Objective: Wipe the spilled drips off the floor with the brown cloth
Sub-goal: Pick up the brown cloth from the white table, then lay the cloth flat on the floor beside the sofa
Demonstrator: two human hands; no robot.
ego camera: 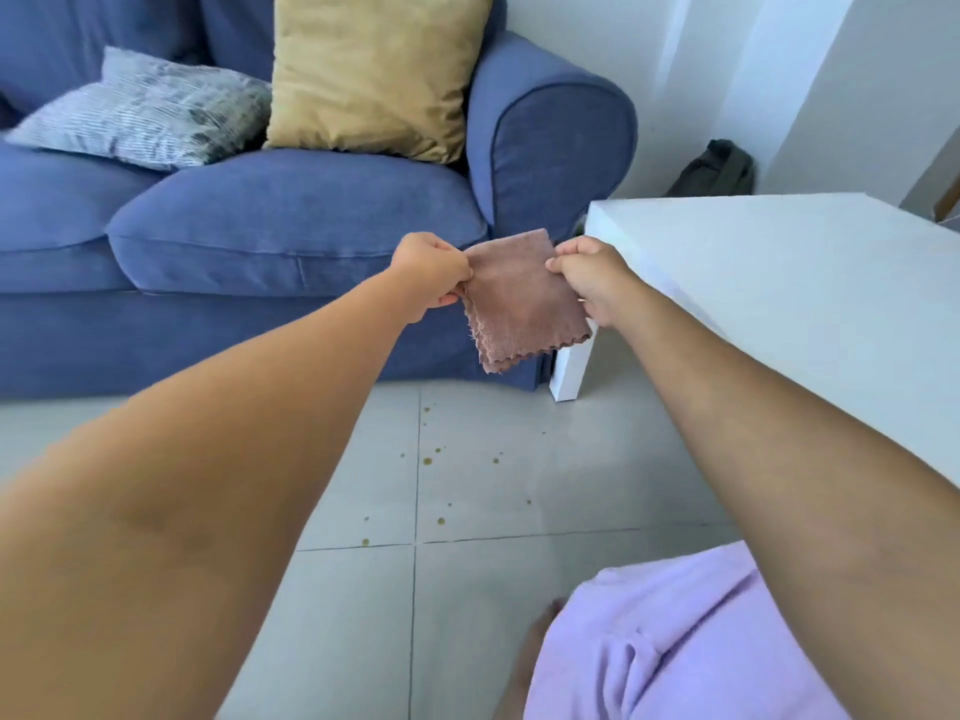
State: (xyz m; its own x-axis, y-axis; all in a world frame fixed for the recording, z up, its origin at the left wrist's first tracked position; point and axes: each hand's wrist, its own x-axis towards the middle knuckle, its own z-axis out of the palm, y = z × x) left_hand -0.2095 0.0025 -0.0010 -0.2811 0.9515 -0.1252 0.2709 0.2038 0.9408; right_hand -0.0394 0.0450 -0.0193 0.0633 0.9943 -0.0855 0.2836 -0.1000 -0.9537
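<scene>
Head view shows my left hand (pixel 434 272) and right hand (pixel 587 280) each closed in a pinch on a top corner of the folded brown cloth (pixel 524 304), which hangs in the air between them. The drips (pixel 427 461) lie on the floor (pixel 332 615) below the cloth and nearer to me, scattered along the tile seam. They sit about midway between my arms, so I judge either hand could carry the cloth down.

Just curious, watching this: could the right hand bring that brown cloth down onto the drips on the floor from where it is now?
Probably yes: the right hand holds the brown cloth above the drips, nothing between.
</scene>
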